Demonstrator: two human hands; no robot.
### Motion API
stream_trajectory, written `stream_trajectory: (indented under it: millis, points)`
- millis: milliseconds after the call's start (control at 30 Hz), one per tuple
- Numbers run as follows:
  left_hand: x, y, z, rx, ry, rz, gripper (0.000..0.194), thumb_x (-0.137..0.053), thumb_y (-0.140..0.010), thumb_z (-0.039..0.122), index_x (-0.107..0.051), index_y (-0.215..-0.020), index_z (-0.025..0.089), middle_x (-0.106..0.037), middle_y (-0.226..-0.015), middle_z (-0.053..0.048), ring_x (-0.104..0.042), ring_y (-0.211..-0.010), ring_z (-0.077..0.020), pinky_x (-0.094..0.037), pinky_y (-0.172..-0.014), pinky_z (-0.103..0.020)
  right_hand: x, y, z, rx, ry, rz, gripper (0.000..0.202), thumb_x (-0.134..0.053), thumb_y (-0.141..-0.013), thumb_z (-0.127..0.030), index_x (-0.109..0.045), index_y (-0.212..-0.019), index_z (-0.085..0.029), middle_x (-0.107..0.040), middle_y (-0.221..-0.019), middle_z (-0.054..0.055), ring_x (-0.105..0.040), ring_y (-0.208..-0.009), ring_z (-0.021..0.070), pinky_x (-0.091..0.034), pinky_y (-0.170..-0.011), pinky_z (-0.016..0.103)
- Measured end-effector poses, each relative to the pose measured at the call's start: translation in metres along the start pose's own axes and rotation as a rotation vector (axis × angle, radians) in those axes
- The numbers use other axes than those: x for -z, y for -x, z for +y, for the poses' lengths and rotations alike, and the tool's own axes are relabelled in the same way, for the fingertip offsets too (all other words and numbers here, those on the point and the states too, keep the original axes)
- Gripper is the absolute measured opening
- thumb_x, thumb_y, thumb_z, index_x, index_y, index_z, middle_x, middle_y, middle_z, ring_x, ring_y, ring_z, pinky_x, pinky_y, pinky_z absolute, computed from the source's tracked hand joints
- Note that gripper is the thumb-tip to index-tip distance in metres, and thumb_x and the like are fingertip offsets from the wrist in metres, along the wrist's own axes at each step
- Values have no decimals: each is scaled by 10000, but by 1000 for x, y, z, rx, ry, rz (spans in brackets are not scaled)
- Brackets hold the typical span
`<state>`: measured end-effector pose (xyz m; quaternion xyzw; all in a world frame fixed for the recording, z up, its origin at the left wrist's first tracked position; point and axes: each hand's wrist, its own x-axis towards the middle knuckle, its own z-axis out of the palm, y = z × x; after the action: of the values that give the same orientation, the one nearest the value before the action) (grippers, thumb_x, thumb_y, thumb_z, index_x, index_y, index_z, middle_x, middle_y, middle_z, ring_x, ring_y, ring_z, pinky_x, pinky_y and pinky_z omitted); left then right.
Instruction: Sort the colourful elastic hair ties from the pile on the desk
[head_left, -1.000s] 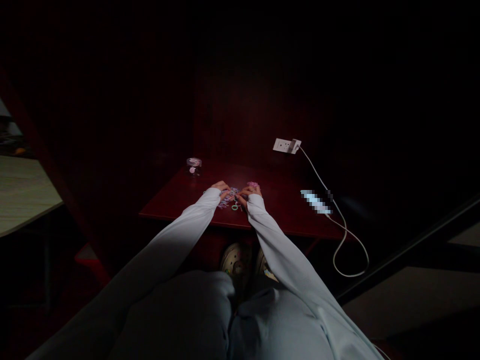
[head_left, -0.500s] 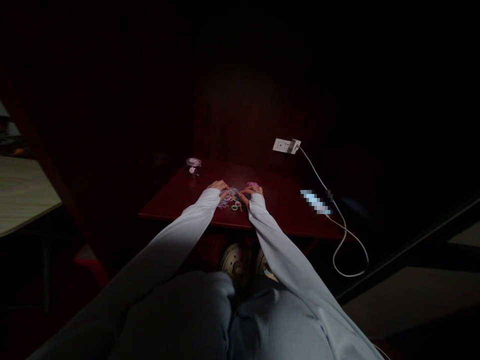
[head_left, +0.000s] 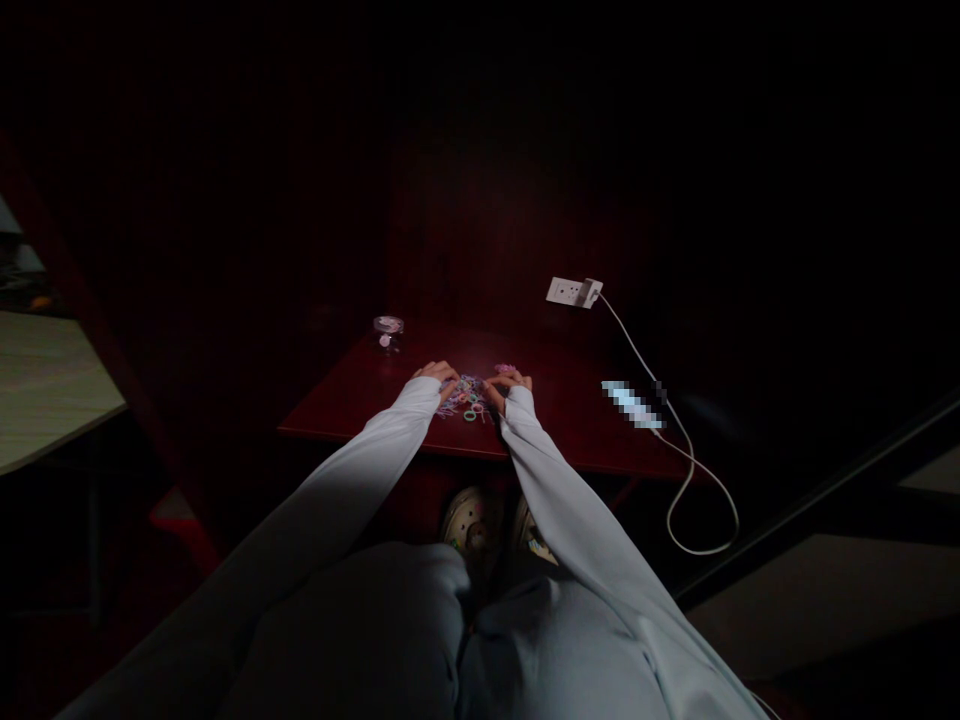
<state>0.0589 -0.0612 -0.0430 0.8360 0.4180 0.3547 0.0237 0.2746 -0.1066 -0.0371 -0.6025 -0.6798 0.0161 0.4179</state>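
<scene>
A loose pile of small pastel hair ties (head_left: 471, 392), purple, pink and green, lies near the front of the dark red table (head_left: 345, 400). My left hand (head_left: 437, 377) rests at the pile's left edge, fingers apart and curved over the hair ties there. From the right, my right hand (head_left: 513, 385) reaches in with thumb and forefinger brought together at the pile's edge; anything between them is too small to make out. Just beyond that hand sits a separate bunch of pink hair ties (head_left: 505, 369), partly hidden by its fingers.
A clear round tub (head_left: 388, 335) with a pink label stands at the table's back left. On the right lies a blurred-out phone (head_left: 632, 404), its white cable (head_left: 684, 440) running to a wall socket (head_left: 573, 292). A pale tabletop (head_left: 56, 385) is at far left.
My right hand has shifted slightly right, off the pile's middle, and its thumb and forefinger reach back toward the edge. My left hand has hardly moved.
</scene>
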Motion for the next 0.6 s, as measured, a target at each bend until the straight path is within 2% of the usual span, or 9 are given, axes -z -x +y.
stream_trajectory:
  millis: [200, 367, 500, 600]
  points:
    - [4, 2, 4, 7, -18, -12, 161, -638, -975, 196, -789, -1018, 230, -771, -1120, -65, -666, -1069, -250, -518, -932, -356, 2, -6, 2, -46, -1, 55, 254, -668, -969, -417, -850, -982, -240, -707, -1100, 98, -539, -1099, 285, -412, -969, 396]
    - [9, 4, 13, 14, -57, -18, 146, -658, -973, 236, -767, -1069, 245, -766, -1167, -62, -655, -1091, -259, -503, -914, -368, 18, -25, 26, -137, 152, 155, 332, -592, -1006, -465, -835, -1007, -239, -704, -1127, 111, -501, -1094, 305, -381, -934, 417]
    - [10, 4, 19, -1, -69, -17, 173, -709, -940, 275, -746, -1109, 264, -756, -1214, -54, -635, -1122, -272, -483, -936, -384, 30, -43, 52, -13, 342, 123, 294, -604, -1007, -425, -817, -986, -223, -700, -1170, 154, -481, -1119, 332, -362, -919, 436]
    - [11, 4, 21, 29, -65, -15, 163, -712, -942, 291, -743, -1097, 253, -751, -1218, -61, -629, -1124, -279, -469, -949, -394, 31, -49, 60, 35, 474, 66, 267, -609, -1007, -388, -806, -980, -209, -685, -1241, 180, -469, -1172, 355, -347, -942, 452]
